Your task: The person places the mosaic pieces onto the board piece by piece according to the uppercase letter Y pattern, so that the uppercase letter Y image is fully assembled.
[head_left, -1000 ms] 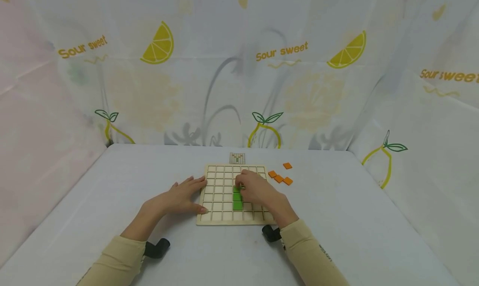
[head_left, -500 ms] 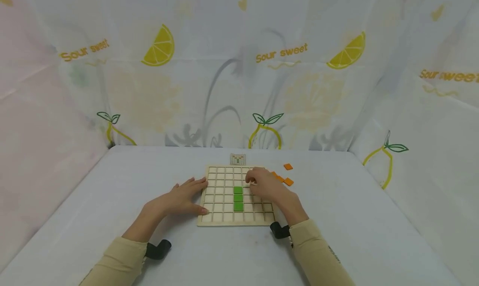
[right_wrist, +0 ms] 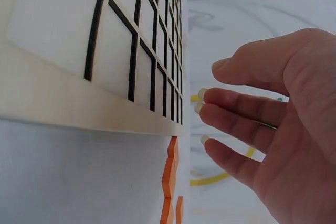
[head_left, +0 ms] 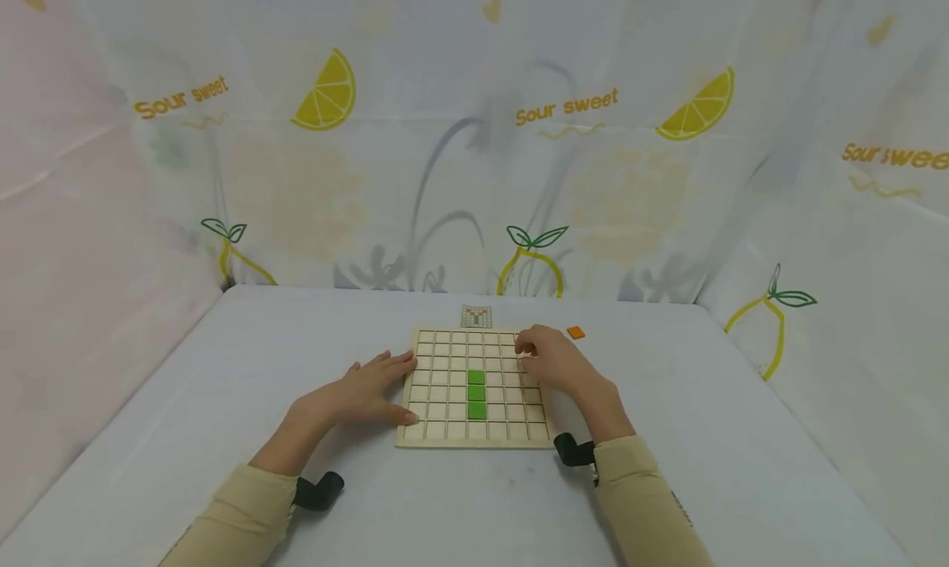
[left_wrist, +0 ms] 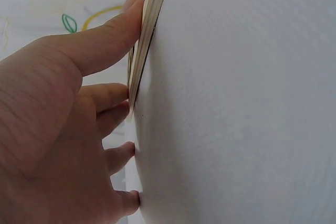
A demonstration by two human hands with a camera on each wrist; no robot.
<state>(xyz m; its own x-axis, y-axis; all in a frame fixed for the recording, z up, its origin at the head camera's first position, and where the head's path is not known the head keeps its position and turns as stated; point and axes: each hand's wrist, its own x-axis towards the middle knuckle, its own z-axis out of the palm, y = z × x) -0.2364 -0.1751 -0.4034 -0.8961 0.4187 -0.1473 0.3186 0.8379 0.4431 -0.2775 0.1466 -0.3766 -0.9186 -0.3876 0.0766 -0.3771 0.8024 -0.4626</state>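
Note:
My left hand (head_left: 365,394) rests at the left edge of a pale wooden grid board (head_left: 437,447), fingers spread. In the left wrist view its thumb (left_wrist: 113,35) lies on the board's rim and two fingertips meet the table. Three green square tiles (head_left: 476,393) fill a column of cells near the board's middle. My right hand (head_left: 563,365) hovers over the board's right edge, holding nothing. In the right wrist view its thumb (right_wrist: 257,61) and fingers are loosely bent and apart. Several orange tiles (right_wrist: 169,178) lie beyond that edge, mostly hidden by this hand in the head view.
A small card with a printed grid pattern (head_left: 476,316) lies behind the board. One orange tile (head_left: 576,333) shows past my right hand. A white cloth covers the table (head_left: 474,509), and a lemon-printed curtain (head_left: 415,163) hangs behind it.
My right hand has moved right, from the green tiles to the board's right edge, uncovering the column of three green tiles and covering most orange ones. My left hand stays at the left edge.

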